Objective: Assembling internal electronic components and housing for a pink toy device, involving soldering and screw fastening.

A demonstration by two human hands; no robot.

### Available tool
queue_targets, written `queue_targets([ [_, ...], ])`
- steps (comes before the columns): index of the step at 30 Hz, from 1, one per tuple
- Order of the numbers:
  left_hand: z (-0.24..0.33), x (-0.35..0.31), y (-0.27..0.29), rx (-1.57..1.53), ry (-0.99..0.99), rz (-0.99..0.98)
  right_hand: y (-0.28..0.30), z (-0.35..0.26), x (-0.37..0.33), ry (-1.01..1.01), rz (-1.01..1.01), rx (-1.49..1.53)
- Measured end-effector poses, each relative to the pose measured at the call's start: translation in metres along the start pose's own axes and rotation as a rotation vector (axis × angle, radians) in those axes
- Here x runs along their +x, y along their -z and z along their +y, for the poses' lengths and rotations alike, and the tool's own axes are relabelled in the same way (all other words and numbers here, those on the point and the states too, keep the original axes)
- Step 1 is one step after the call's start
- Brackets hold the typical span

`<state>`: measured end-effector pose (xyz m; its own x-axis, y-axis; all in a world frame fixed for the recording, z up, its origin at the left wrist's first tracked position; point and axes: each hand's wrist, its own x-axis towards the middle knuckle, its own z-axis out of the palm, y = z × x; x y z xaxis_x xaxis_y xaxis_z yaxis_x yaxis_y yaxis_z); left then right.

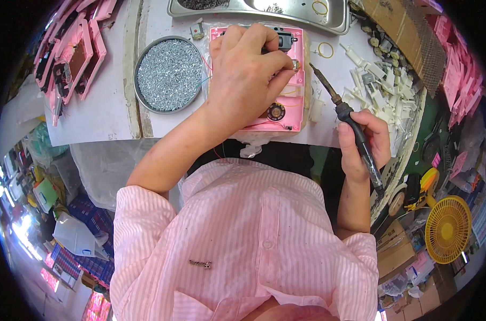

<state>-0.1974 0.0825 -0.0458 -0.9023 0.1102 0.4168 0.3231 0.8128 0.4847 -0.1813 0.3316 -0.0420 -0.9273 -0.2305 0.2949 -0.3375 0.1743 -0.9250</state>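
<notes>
My right hand [365, 142] grips a black-handled soldering iron [351, 120]. Its thin tip points up and left, just off the right edge of a pink plastic case [294, 109] lying on the table. Across that case reaches my left hand [253, 67], thumb and forefinger pinched at a small round metallic part [295, 65] near the case's right side. A small round speaker [276, 111] sits in the lower part of the case, with thin red wires near it. A black part [287, 40] shows at the top. My left hand hides much of the inside.
A round dish of small silvery screws [169, 75] stands left of the case. Behind is a metal tray [259, 10]. White plastic pieces [382, 88] lie heaped at right, and pink case parts [71, 53] at far left. A yellow fan [448, 230] stands lower right.
</notes>
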Motion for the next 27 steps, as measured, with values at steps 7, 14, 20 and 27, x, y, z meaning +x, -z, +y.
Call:
queue_targets([
  [7, 0.0015, 0.0008, 0.0003, -0.01, 0.016, -0.014, 0.0024, -0.0004, 0.0016, 0.005, -0.01, 0.004],
  [14, 0.0028, 0.0016, 0.0017, -0.012, 0.028, -0.023, 0.002, -0.0013, 0.0028, 0.008, -0.009, -0.018],
  [20, 0.0043, 0.0027, 0.003, -0.004, 0.029, -0.032, 0.0027, -0.0001, 0.004, 0.019, -0.015, -0.003],
  [27, 0.0065, 0.0041, 0.0033, -0.001, 0.042, -0.021, 0.0011, -0.0003, 0.0059, 0.032, -0.022, -0.023],
])
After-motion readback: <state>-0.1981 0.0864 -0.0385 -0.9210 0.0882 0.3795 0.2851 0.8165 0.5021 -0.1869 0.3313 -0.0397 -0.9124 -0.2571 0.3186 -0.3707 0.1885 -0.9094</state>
